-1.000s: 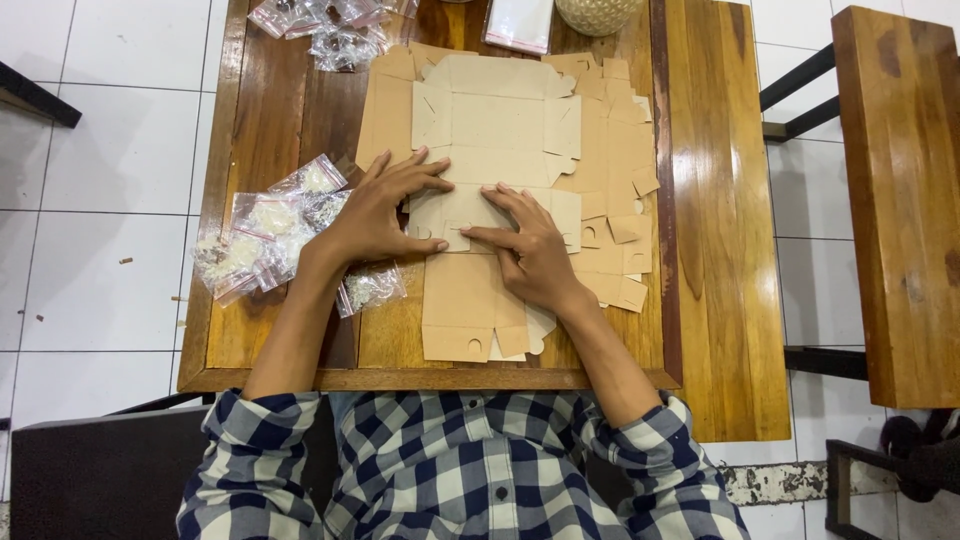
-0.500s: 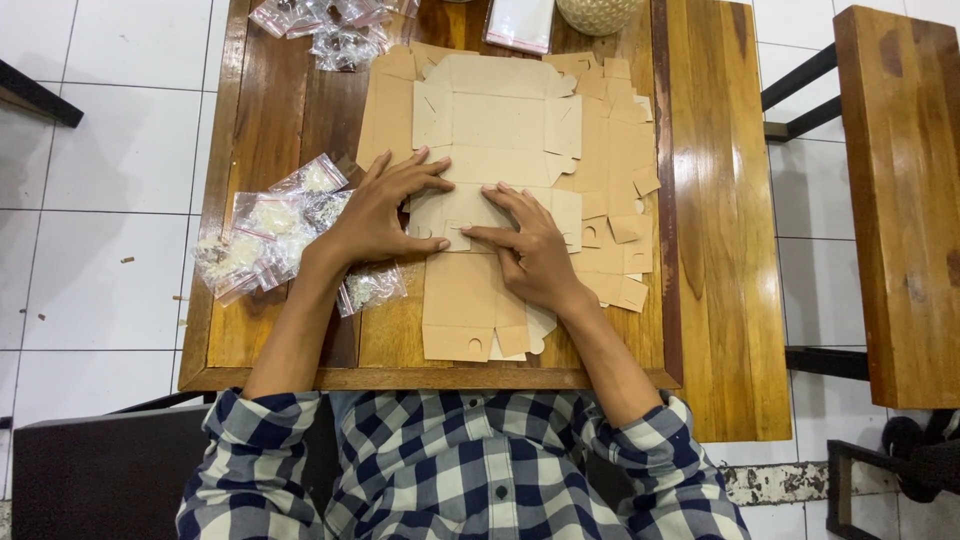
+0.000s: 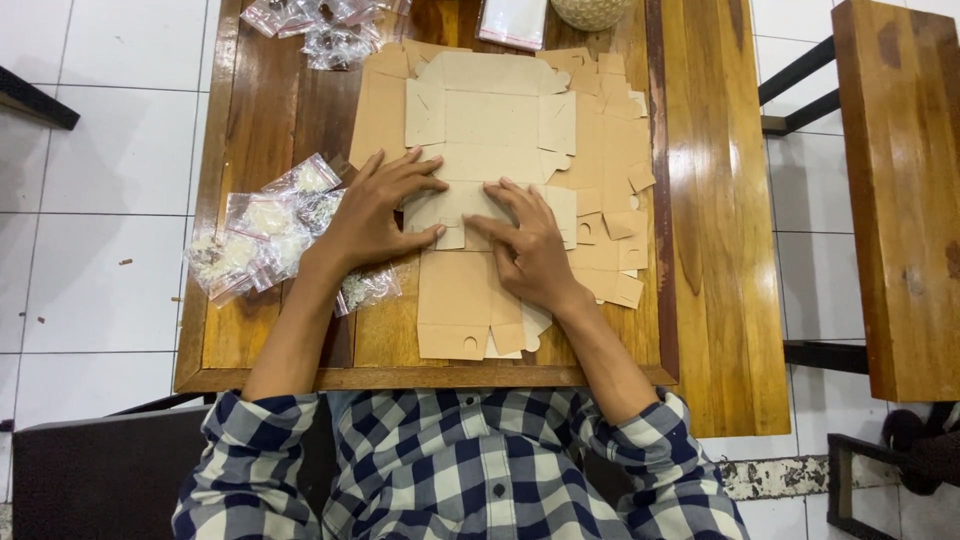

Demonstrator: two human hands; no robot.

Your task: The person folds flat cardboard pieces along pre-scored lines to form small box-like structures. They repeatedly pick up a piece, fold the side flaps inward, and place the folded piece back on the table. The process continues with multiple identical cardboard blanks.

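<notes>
At centre of the wooden table [image 3: 300, 120], I read both hands flat on the top die-cut cardboard box blank [image 3: 490, 130], which lies unfolded on a stack of like blanks.

1. Left hand [image 3: 375, 215]: fingers [image 3: 415, 165] spread, pointing approx. 2 o'clock, tips pressed on the blank's mid panel; thumb laid along a folded flap at the hand's 4 o'clock. No pinch seen.
2. Right hand [image 3: 525, 245]: fingers [image 3: 510, 195] close together, slightly fanned, pointing approx. 11 o'clock, pressed flat on the same panel. Thumb runs toward 9 o'clock, near the left thumb; I cannot tell whether the two touch.
3. Blank position: runs 12 to 6 o'clock down the table centre, near end almost at the table edge by the person's checked shirt [image 3: 470, 460]. Sleeves rolled to the elbows.
4. Stack of blanks [image 3: 615, 200]: fans out under the top blank toward 3 o'clock, loose tabs overlapping.
5. Small clear bags [image 3: 255, 235]: pile at 9 o'clock of the left hand, part overhanging the table's edge; one bag lies under the left wrist. Contents pale and dark; I cannot tell what.
6. More clear bags [image 3: 320, 30] at 11 o'clock, far table end.
7. Woven round object [image 3: 592, 10] at 12 o'clock, cut off by the frame.
8. Wooden bench [image 3: 900, 190] at 3 o'clock, apart from the table, on white floor tiles [image 3: 100, 140].
</notes>
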